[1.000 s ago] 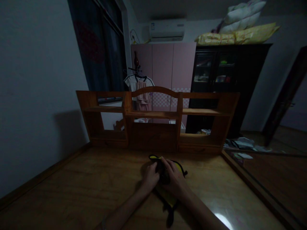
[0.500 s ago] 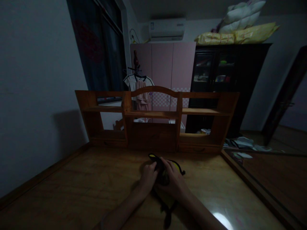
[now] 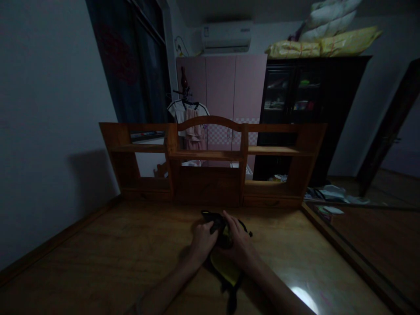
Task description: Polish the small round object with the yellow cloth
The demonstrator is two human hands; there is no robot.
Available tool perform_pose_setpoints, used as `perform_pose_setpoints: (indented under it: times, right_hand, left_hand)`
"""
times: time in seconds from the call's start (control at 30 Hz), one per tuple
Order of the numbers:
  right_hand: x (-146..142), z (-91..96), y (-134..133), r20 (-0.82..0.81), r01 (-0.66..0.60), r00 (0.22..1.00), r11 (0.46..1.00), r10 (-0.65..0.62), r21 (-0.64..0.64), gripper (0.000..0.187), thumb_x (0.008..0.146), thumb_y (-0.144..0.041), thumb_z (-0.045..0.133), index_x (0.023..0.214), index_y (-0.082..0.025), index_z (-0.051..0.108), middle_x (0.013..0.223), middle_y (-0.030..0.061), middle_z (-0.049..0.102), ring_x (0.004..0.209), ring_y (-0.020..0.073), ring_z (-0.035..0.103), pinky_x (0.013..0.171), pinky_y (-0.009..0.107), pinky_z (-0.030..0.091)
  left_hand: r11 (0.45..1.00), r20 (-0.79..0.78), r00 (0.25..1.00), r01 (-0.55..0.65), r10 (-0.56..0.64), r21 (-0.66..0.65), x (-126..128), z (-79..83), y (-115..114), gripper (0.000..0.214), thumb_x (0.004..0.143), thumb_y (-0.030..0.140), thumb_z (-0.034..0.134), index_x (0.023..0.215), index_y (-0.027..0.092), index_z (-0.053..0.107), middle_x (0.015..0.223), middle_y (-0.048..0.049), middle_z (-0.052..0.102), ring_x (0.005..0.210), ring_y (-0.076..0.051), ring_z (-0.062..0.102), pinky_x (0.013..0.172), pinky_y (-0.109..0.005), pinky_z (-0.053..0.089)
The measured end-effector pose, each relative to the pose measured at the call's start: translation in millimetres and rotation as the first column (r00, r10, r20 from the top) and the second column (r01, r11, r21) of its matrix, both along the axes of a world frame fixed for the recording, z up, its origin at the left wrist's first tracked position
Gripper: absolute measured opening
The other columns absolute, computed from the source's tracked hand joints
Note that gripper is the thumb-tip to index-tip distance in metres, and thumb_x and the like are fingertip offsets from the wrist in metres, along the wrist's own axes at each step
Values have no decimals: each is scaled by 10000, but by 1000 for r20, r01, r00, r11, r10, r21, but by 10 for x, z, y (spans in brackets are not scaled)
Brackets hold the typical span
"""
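Note:
A small yellow cloth item with black edging and straps (image 3: 225,267) lies on the wooden desk top (image 3: 114,258), a little in front of the shelf unit. My left hand (image 3: 201,241) and my right hand (image 3: 239,246) sit side by side on its far end, fingers curled and pinching the dark bunched part between them. A black strap trails from it toward me. The room is dim, so the item's exact kind is hard to make out.
A wooden shelf unit (image 3: 210,164) with open compartments stands along the desk's back edge. The wall is at the left and the desk's raised right edge (image 3: 341,253) at the right. Behind are a pink wardrobe (image 3: 226,92) and a dark cabinet (image 3: 305,100).
Both hands have stayed on the cloth item, shifting it slightly and bunching its far end. The view has tilted a little downward.

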State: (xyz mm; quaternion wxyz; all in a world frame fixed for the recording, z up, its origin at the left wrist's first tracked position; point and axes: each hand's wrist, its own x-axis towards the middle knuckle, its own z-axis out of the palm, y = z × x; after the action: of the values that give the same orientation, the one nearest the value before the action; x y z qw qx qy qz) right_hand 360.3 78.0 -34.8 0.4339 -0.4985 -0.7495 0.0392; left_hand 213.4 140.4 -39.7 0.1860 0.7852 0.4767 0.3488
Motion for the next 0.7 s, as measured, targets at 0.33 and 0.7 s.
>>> perform_pose_setpoints:
  times: [0.33, 0.7]
  right_hand:
    - [-6, -6, 20, -10, 75, 997, 996, -74, 39, 946, 652, -181, 700, 1442, -259, 184, 1326, 112, 431, 1196, 289, 464, 954, 436, 457]
    - [34, 47, 1, -61, 146, 988, 989, -143, 38, 926, 655, -121, 653, 1439, -272, 184, 1364, 83, 409, 1211, 275, 459, 949, 419, 468]
  left_hand:
    - [996, 196, 980, 29, -11, -86, 54, -51, 50, 209, 776, 287, 543, 773, 132, 683, 708, -63, 693, 643, -175, 613, 578, -230, 394]
    - [836, 683, 731, 381, -12, -394, 82, -133, 138, 280, 643, 276, 679, 846, 82, 679, 795, -54, 705, 738, -186, 631, 679, -258, 469]
